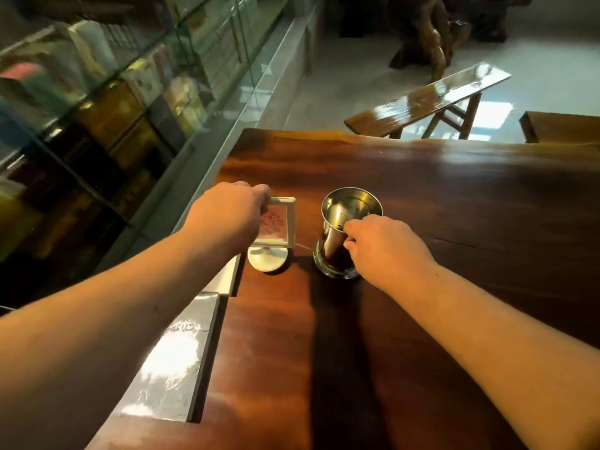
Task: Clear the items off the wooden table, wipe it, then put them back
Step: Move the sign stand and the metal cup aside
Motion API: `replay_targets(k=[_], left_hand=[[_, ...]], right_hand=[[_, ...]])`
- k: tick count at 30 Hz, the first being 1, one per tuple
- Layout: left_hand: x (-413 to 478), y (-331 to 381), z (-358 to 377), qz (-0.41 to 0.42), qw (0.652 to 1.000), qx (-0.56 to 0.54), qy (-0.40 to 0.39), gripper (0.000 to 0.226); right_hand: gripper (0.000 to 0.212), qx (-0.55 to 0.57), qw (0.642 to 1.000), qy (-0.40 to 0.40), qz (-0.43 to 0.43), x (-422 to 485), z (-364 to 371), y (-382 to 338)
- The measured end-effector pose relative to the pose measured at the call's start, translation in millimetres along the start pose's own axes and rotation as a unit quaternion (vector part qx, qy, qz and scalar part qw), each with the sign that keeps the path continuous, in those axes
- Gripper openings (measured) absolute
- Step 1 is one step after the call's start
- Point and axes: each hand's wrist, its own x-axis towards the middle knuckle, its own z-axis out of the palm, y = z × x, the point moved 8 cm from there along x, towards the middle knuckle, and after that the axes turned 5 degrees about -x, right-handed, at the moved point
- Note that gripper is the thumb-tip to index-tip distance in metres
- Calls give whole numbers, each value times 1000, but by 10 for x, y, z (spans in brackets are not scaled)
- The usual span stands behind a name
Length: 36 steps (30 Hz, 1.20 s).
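A dark glossy wooden table [422, 203] fills the lower right of the head view. Near its left edge stands a small white-framed sign [281, 222] on a round white base, holding a pinkish card. My left hand [230, 216] grips the frame's top left corner. To its right a shiny metal cup [347, 219] stands upright on the table. My right hand [386, 246] holds the cup by its right side, fingers curled at the handle. Along the table's left edge lies a grey stone slab [177, 362] with pale markings.
A glass display cabinet [107, 102] with boxes on its shelves runs along the left, close to the table. A glossy wooden bench [431, 99] stands beyond the far edge. Another wooden piece [565, 128] shows at the right. Pale floor lies behind.
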Motion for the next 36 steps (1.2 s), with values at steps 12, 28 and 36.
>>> replay_targets(k=[12,28,36], left_hand=[[-62,-233,241,-9,999,-27,-20,22],[-387,764,-408,117,993,-16,4,90],[-1077,2866,-721,297,954,-33,-8,95]], right_hand=[[15,-11,1000,-4,-2,99,237,-254],[78,-53,992,94,60,-761,-636,-87],[91,-106,957,103,250,-2707,-1462,990]])
